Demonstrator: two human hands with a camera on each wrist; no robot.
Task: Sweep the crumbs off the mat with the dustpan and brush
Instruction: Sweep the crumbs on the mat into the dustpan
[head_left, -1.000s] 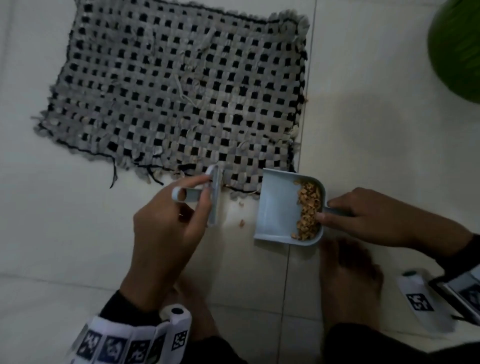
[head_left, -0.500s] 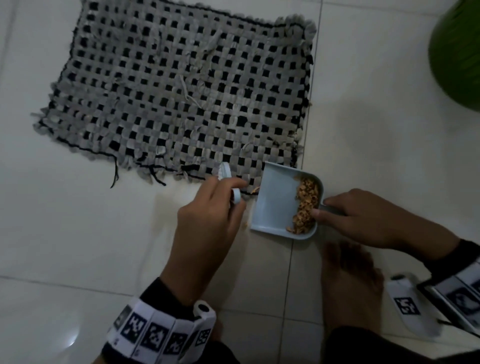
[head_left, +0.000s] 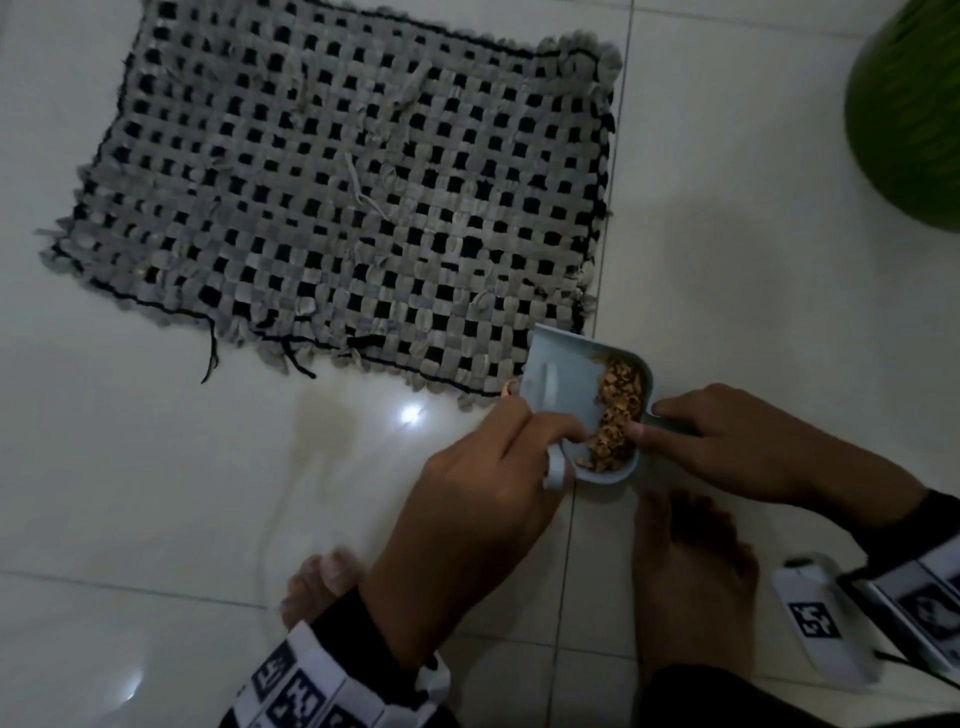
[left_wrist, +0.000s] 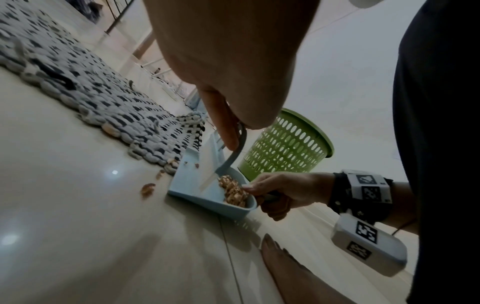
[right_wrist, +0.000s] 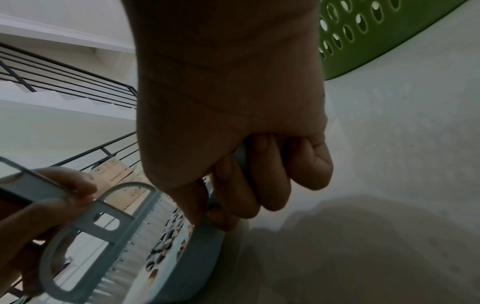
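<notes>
A grey-and-black woven mat (head_left: 337, 197) lies on the white tiled floor. Its near right corner touches a light blue dustpan (head_left: 569, 364). A heap of brown crumbs (head_left: 618, 415) fills the pan's back. My right hand (head_left: 670, 421) grips the pan's handle, fingers (right_wrist: 259, 185) wrapped round it. My left hand (head_left: 519, 447) grips the small blue brush (left_wrist: 233, 158), whose bristles stand inside the pan (left_wrist: 192, 185) against the heap (left_wrist: 233, 191). A few loose crumbs (left_wrist: 148, 188) lie on the floor by the pan's lip and the mat's edge (left_wrist: 103, 98).
A green perforated basket (head_left: 909, 119) stands at the far right, behind the pan. My bare feet (head_left: 691, 571) are just in front of the pan. A stair railing (right_wrist: 64, 82) and a cardboard box (right_wrist: 114, 174) are further off.
My left hand has swept the brush rightward from the floor beside the mat's edge into the dustpan. The pan has shifted slightly toward the mat's corner.
</notes>
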